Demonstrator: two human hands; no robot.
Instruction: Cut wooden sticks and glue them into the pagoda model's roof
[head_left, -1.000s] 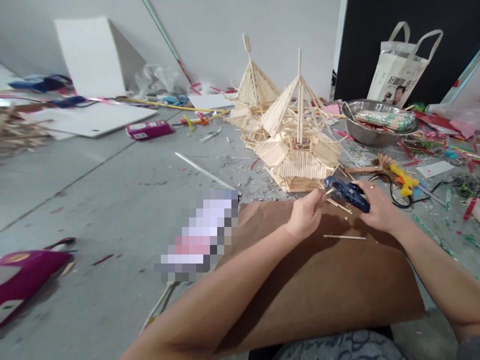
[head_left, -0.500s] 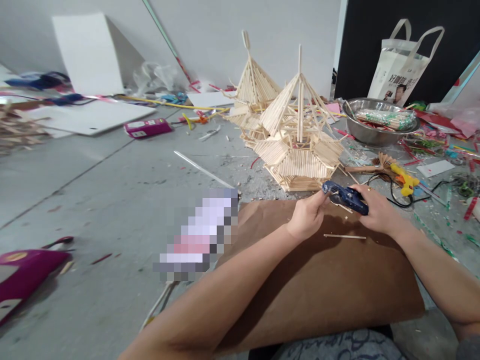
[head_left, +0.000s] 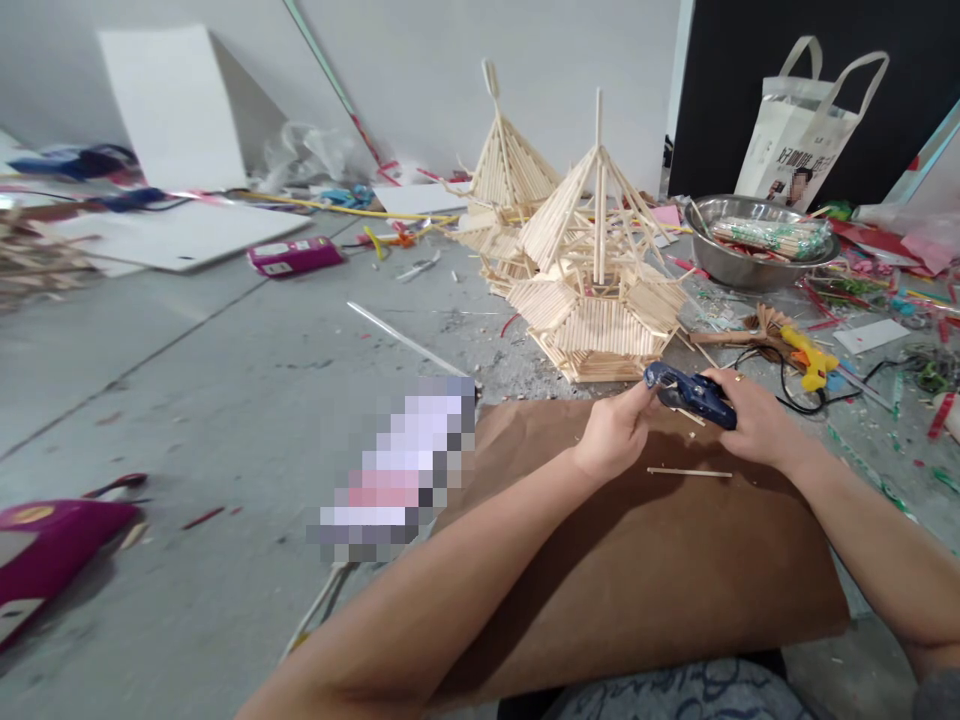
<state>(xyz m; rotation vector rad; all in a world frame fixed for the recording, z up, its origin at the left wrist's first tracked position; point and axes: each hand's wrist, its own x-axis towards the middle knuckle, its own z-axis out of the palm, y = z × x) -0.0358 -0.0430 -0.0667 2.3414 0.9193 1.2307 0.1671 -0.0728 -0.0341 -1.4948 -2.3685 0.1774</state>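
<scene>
In my right hand (head_left: 757,415) is a dark blue pliers-like hand tool (head_left: 694,395), its head pointing left. My left hand (head_left: 613,430) is closed in a pinch right at the tool's head; what its fingers hold there is hidden. Beneath both hands lies a brown sheet (head_left: 637,590). On it, just below the tool, rests a short thin wooden stick (head_left: 690,473), with small offcuts near it. Beyond my hands stands a pavilion model (head_left: 604,320) made of pale wooden sticks, with an open-ribbed pointed roof.
A second stick model (head_left: 510,165) stands behind the first. To the right are a steel bowl (head_left: 739,270) with wrapped sticks, a yellow glue gun (head_left: 810,360) with a black cord, and a tote bag (head_left: 795,145). A blurred-out phone-like object (head_left: 397,470) and purple packs (head_left: 296,256) lie left.
</scene>
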